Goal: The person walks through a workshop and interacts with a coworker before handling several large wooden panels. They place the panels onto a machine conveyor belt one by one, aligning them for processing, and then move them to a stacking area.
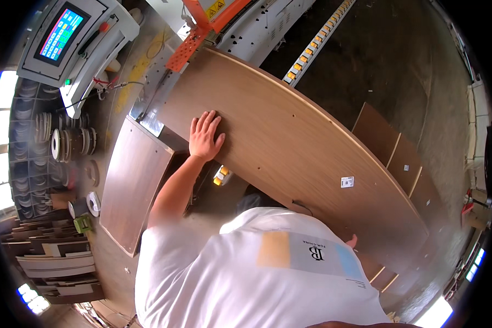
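1. White machine (262,30): its orange bracket (188,49) stands at the far left corner of the long panel; whether they touch cannot be told. A careless swing of the board could knock that corner and chip it.
2. Long wood-grain panel (279,136): it lies flat and slantwise in front of the person, one end by the machine, the other reaching out to the right. If the outer end is poorly held up, its weight could tip the board; what supports it there is hidden.
3. Smaller panel (136,180): it lies just left of the left forearm. Should the long board be turned that way, their edges might scrape.
4. Left hand (205,136): open, palm down, fingers slightly spread on the board near its near edge. It presses rather than grips, so a smooth face could slide under it.
5. Right hand (352,240): only a bit shows past the shirt, at the near edge; its grip cannot be told. A weak hold there might let the board twist.
6. White label (347,182): stuck on the upper face, it could be scuffed by rubbing.
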`<state>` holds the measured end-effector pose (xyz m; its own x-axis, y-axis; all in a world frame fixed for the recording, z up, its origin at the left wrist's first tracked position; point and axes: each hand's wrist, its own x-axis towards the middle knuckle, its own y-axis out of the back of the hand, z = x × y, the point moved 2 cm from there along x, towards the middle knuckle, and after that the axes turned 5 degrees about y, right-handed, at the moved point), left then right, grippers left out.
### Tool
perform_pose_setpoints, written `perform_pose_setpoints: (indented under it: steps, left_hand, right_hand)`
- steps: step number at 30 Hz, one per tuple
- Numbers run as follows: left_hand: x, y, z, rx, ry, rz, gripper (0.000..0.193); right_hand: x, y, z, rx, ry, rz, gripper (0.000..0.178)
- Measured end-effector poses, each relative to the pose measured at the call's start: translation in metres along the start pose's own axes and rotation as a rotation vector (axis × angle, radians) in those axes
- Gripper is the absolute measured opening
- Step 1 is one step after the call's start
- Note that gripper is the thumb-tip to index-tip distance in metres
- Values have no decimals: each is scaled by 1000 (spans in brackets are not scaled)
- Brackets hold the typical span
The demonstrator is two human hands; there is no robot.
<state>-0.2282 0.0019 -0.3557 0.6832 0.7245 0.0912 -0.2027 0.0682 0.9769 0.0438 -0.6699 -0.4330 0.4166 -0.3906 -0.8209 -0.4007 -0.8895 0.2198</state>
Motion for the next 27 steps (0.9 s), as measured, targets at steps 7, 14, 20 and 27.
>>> perform_pose_setpoints:
  steps: [7,14,20,27]
  left_hand:
    - [38,8,-60,10,18,40,58]
    - [52,11,-71,-35,0,27,57]
    - [70,7,-68,-43,-17,61,55]
    - [127,-9,-53,-74,-38,109,54]
  right_hand:
    - [-29,-52,23,-81,-17,-135,62]
    - [-52,-77,30,-132,-30,-177,60]
    - [-57,-100,20,-165,-21,-213,59]
    - [-55,-153,-3,70,-57,-158,55]
